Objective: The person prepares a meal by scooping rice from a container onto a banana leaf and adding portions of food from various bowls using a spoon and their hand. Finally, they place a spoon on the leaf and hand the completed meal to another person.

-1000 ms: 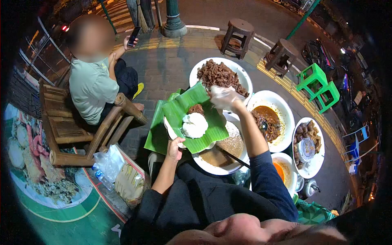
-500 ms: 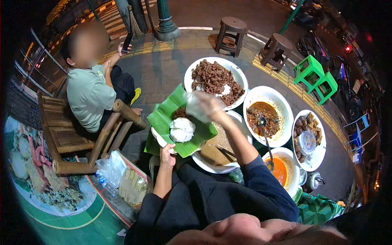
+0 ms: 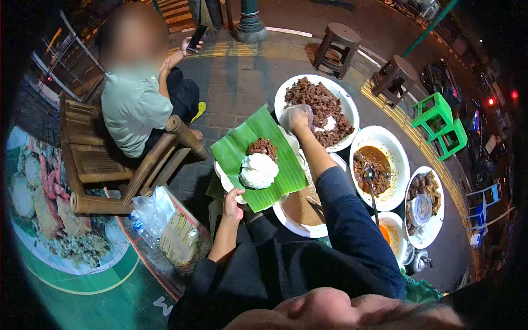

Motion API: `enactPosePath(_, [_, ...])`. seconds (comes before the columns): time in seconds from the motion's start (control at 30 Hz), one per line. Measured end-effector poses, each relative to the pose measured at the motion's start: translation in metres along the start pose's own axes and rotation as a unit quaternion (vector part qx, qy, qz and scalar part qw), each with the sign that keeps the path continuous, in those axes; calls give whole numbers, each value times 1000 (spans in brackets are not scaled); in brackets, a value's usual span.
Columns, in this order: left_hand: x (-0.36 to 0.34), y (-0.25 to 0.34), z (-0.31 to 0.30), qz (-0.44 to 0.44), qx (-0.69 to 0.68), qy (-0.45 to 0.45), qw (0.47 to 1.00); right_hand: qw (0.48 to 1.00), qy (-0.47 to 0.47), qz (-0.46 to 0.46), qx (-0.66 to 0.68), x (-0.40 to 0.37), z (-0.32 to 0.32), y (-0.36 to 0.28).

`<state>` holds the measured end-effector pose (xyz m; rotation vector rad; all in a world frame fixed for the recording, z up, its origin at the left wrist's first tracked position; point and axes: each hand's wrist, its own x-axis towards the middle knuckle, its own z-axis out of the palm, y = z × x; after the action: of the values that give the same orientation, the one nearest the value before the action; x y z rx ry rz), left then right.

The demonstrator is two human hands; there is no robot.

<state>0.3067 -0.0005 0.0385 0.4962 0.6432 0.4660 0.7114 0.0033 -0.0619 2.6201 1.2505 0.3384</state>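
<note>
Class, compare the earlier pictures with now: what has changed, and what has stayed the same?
The clear-gloved right hand moved from the white basin of brown meat left to the green leaf, then back to the basin's edge. The left hand still holds the leaf with its white rice.

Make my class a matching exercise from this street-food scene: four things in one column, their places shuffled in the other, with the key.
1. White rice
2. Phone
3. Clear plastic glove
4. Green plastic stools

A. On the camera wearer's right hand
B. Beside the brown stools
C. On the banana leaf
D. Held up by the seated person

Pairs: 1-C, 2-D, 3-A, 4-B.
</note>
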Motion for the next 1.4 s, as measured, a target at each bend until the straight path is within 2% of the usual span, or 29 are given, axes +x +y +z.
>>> enactPosePath(0.07, [4,0,-11,-39,-3,-10,999,999,-31,-12,-39,-34,-107,8])
enactPosePath(0.1, [1,1,-10,-19,4,-1,1000,999,-24,-31,-3,-19,-73,13])
enactPosePath(0.13, [6,-3,-19,-11,-5,-6,1000,998,-58,-23,8,-23,-83,13])
enactPosePath(0.17, [12,-7,-26,-6,-14,-13,1000,994,-50,-66,65,-43,-132,16])
enactPosePath(0.2, [8,-5,-21,-1,-11,-15,1000,983,-121,-133,41,-50,-165,19])
enactPosePath(0.23, [2,-1,-11,1,-9,-20,1000,953,209,-216,33,-50,-70,37])
enactPosePath(0.3, [-7,9,2,-9,-20,-36,999,963,6,-220,155,-65,-109,46])
enactPosePath(0.43, [-9,8,5,23,1,-24,999,952,-21,-251,173,-93,-109,65])
enactPosePath(0.5, [-16,12,15,24,-5,-24,999,955,-91,-235,159,-117,-143,76])
enactPosePath(0.53, [-16,11,14,40,1,-25,999,925,37,-206,319,-132,-137,80])
enactPosePath(0.57, [-23,14,25,37,-8,-18,999,926,13,-236,294,-153,-176,86])
enactPosePath(0.7, [-31,17,23,135,46,83,986,902,-10,-149,406,-229,-234,130])
enactPosePath(0.73, [-37,20,29,127,56,107,985,904,-34,-82,417,-254,-242,148])
enactPosePath(0.77, [-41,21,32,126,61,74,987,903,-56,-7,426,-278,-246,169])
enactPosePath(0.8, [-39,21,31,112,42,54,991,915,-48,50,398,-303,-247,189])
enactPosePath(0.83, [-35,20,21,117,44,58,990,959,-18,74,273,-330,-197,222])
enactPosePath(0.9, [-39,20,36,147,30,33,988,942,-198,181,202,-367,-228,241])
enactPosePath(0.97, [-45,20,44,102,23,55,993,911,-222,294,184,-404,-217,240])
enactPosePath(1.03, [-45,18,44,84,11,40,996,871,-263,355,215,-421,-215,223])
enactPosePath(1.13, [-43,8,56,80,15,16,997,877,-207,351,253,-433,-187,195])
enactPosePath(1.17, [-43,5,60,77,17,11,997,878,-230,312,279,-435,-177,195])
enactPosePath(1.23, [-44,0,66,69,42,17,997,891,-199,313,261,-439,-150,209])
enactPosePath(1.4, [-54,-5,68,59,50,-11,997,907,-110,343,217,-453,-193,240])
